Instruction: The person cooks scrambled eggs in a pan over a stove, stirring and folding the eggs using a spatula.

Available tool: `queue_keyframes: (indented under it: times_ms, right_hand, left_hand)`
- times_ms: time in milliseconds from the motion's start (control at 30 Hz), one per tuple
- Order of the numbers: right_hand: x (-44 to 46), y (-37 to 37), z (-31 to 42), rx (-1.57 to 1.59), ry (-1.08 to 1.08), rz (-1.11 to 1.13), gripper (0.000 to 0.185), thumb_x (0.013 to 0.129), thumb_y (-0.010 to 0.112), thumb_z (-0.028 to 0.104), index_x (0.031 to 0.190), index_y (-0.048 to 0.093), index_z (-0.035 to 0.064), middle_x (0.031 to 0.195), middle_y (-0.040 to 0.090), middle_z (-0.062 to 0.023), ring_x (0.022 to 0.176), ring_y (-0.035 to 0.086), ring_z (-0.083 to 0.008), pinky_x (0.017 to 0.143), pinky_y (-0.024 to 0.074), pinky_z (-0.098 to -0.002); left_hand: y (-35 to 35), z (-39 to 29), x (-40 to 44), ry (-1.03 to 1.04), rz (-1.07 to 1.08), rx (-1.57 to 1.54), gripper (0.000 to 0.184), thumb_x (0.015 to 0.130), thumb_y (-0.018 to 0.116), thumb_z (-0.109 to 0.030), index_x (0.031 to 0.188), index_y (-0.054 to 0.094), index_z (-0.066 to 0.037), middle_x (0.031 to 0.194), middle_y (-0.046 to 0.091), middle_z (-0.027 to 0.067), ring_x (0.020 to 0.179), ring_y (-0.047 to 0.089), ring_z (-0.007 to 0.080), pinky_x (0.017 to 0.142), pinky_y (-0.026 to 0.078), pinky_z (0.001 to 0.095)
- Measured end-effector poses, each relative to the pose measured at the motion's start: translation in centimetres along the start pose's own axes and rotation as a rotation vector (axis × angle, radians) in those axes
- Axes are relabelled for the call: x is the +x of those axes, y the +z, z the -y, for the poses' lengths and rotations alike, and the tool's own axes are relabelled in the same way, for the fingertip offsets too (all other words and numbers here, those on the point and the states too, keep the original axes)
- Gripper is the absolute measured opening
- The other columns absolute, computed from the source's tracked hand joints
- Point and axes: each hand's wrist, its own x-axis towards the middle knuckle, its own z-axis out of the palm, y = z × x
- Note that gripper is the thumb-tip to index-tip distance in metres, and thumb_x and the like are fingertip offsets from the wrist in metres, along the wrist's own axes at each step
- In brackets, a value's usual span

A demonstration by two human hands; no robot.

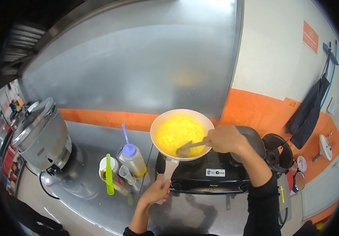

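A pale frying pan (pixel 156 121) over the left side of the black gas stove (pixel 193 184) holds soft yellow egg (pixel 180 131). My left hand (pixel 156 191) is wrapped round the pan's light handle (pixel 170 170). Above the pan's right rim, my right hand (pixel 226 139) grips a grey spatula (pixel 195 144), whose head touches the egg near the front of the pan. The fingertips of my right hand are partly hidden behind the hand.
Left of the stove stand a squeeze bottle (pixel 135 159) with a purple cap, a small clear cup (pixel 126 173), a jar (pixel 113 164) and a green-handled tool (pixel 109 177). A large cooker (pixel 43 135) is farther left. Dark pans (pixel 252 142) sit at right.
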Motion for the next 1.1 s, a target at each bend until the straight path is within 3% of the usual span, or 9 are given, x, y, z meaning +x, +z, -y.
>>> queue_keyframes:
  times_ms: [233, 367, 500, 567, 600, 700, 767, 900, 1100]
  right_hand:
    - [7.0, 4.4, 3.5, 0.059, 0.154, -0.3, 0.021, 0.082, 0.054, 0.018, 0.091, 0.069, 0.0077, 0.087, 0.068, -0.0159, 0.078, 0.068, -0.0297, 0.064, 0.0534, -0.041]
    - [7.5, 4.3, 0.2, 0.088, 0.166, -0.286, 0.018, 0.08, 0.056, 0.016, 0.09, 0.069, 0.0067, 0.085, 0.067, -0.0175, 0.079, 0.068, -0.031, 0.065, 0.053, -0.0412]
    - [1.3, -0.2, -0.2, 0.098, 0.223, -0.253, 0.016, 0.081, 0.059, 0.017, 0.088, 0.069, 0.008, 0.086, 0.068, -0.0148, 0.083, 0.067, -0.0308, 0.067, 0.0521, -0.0432]
    - [-1.5, -1.9, -0.5, 0.011, 0.165, -0.175, 0.021, 0.09, 0.052, 0.027, 0.097, 0.071, 0.0227, 0.081, 0.067, -0.0078, 0.078, 0.065, -0.0293, 0.066, 0.0501, -0.0428]
    - [-2.4, -2.6, -0.3, 0.01, 0.17, -0.171, 0.021, 0.09, 0.052, 0.027, 0.097, 0.071, 0.0227, 0.081, 0.067, -0.0078, 0.078, 0.065, -0.0293, 0.066, 0.0501, -0.0428]
    - [-3.7, -2.6, 0.0, -0.101, 0.152, -0.091, 0.018, 0.088, 0.055, 0.028, 0.094, 0.071, 0.0215, 0.079, 0.067, -0.0076, 0.073, 0.065, -0.0289, 0.064, 0.0491, -0.0423]
    - [-2.5, -1.0, 0.0, -0.038, -0.001, -0.07, 0.015, 0.08, 0.062, 0.019, 0.089, 0.071, 0.0107, 0.083, 0.068, -0.0136, 0.077, 0.068, -0.0292, 0.063, 0.0518, -0.0405]
    - [1.4, 0.7, 2.1, -0.023, 0.036, -0.04, 0.018, 0.079, 0.061, 0.019, 0.091, 0.07, 0.01, 0.084, 0.069, -0.0144, 0.075, 0.068, -0.0285, 0.062, 0.0523, -0.04]
    - [7.0, 3.6, 3.5, 0.048, 0.116, -0.164, 0.021, 0.078, 0.058, 0.017, 0.094, 0.069, 0.0085, 0.088, 0.069, -0.0151, 0.08, 0.069, -0.0275, 0.064, 0.0532, -0.04]
  left_hand:
    - [0.0, -0.3, -0.1, -0.005, 0.0, 0.014, 0.024, 0.099, 0.046, -0.022, 0.115, 0.032, -0.011, 0.072, 0.042, 0.0027, 0.051, 0.038, 0.0079, 0.044, 0.037, 0.0247]
    - [0.0, -0.3, -0.2, 0.016, 0.0, 0.021, 0.024, 0.099, 0.046, -0.022, 0.114, 0.032, -0.01, 0.072, 0.042, 0.0028, 0.051, 0.039, 0.0078, 0.044, 0.038, 0.025]
    - [0.1, -0.1, -0.1, 0.011, -0.008, -0.01, 0.023, 0.099, 0.045, -0.021, 0.113, 0.032, -0.009, 0.072, 0.042, 0.0028, 0.051, 0.039, 0.0079, 0.044, 0.038, 0.0251]
    - [0.2, -0.5, -0.3, -0.003, -0.019, 0.009, 0.023, 0.099, 0.045, -0.021, 0.114, 0.032, -0.009, 0.072, 0.042, 0.0028, 0.052, 0.039, 0.008, 0.044, 0.038, 0.0251]
    - [0.2, -0.4, -0.3, -0.005, -0.012, 0.008, 0.023, 0.099, 0.045, -0.021, 0.114, 0.032, -0.009, 0.072, 0.042, 0.0028, 0.052, 0.039, 0.008, 0.044, 0.038, 0.0251]
    - [0.1, -0.2, -0.2, -0.012, 0.002, -0.037, 0.025, 0.099, 0.045, -0.022, 0.116, 0.031, -0.009, 0.072, 0.042, 0.0031, 0.052, 0.039, 0.0083, 0.044, 0.038, 0.025]
    - [0.1, -0.3, -0.3, -0.003, 0.012, -0.036, 0.026, 0.099, 0.046, -0.022, 0.116, 0.031, -0.009, 0.073, 0.042, 0.0033, 0.051, 0.039, 0.0084, 0.044, 0.038, 0.0249]
    - [0.0, -0.3, -0.3, 0.004, 0.004, -0.002, 0.026, 0.099, 0.046, -0.023, 0.116, 0.031, -0.009, 0.072, 0.042, 0.0035, 0.05, 0.038, 0.0084, 0.044, 0.038, 0.0248]
    - [0.0, -0.2, -0.2, 0.018, 0.006, 0.018, 0.028, 0.099, 0.045, -0.024, 0.119, 0.032, -0.01, 0.072, 0.042, 0.0031, 0.049, 0.038, 0.0082, 0.042, 0.037, 0.0249]
